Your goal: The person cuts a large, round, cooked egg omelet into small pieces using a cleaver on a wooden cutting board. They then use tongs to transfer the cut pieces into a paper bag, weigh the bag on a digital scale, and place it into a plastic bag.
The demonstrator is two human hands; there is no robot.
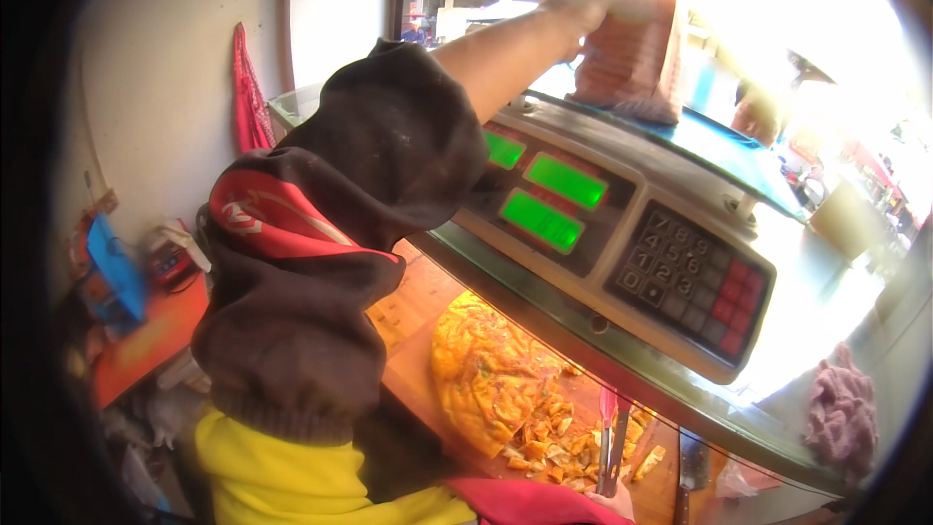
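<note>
My left hand, blurred, reaches over the digital scale and grips the top of a reddish-brown bag. The bag's base is at the scale's platform; whether it rests there cannot be told. My right hand, partly cut off by the bottom edge, holds metal tongs with red ends pointing away from it. Beside the tongs, on a wooden board, lie a large golden flatbread and many cut pieces. A cleaver lies right of the tongs.
The scale stands on a glass counter above the board. A purple cloth hangs at the right. A clear plastic bag lies near the cleaver. At left are an orange-red table and a red cloth on the wall. A street lies beyond.
</note>
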